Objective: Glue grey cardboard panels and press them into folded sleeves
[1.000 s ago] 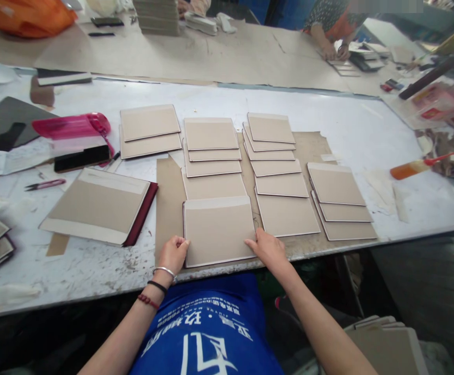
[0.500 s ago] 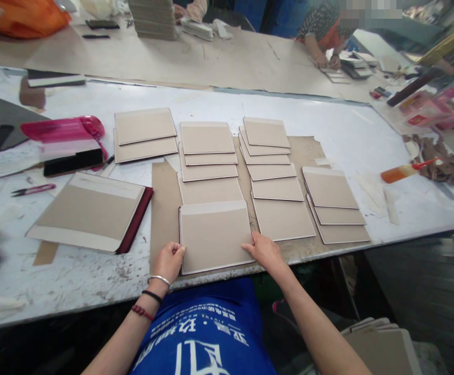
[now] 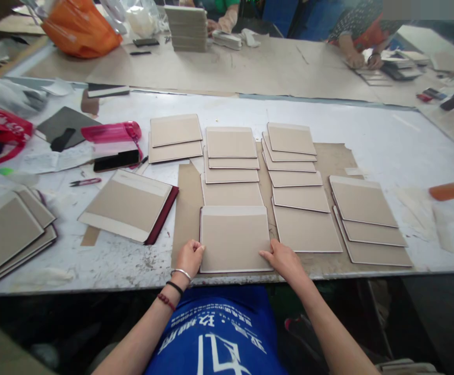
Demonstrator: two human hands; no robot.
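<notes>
A beige board panel (image 3: 234, 237) with a paler strip along its far edge lies flat at the near edge of the table, in front of me. My left hand (image 3: 191, 259) pinches its left edge, fingers curled. At the panel's right edge, my right hand (image 3: 283, 259) grips with the thumb on top; its other fingers are partly hidden. Beyond it, a column of similar panels (image 3: 232, 194) overlaps like steps. To the right lie two more overlapping groups, the nearer-middle panels (image 3: 307, 229) and the far-right panels (image 3: 363, 202).
A board panel with a dark red edge (image 3: 123, 208) lies left, near thread snips (image 3: 85, 182), a black phone (image 3: 116, 161) and a pink pouch (image 3: 111, 132). More panels (image 3: 8, 234) are stacked far left. Two people's hands (image 3: 227, 22) work at the opposite table (image 3: 266, 67).
The view has swung left, so the things appear further right and more of the left side shows. Both hands stay at the same panel's edges.
</notes>
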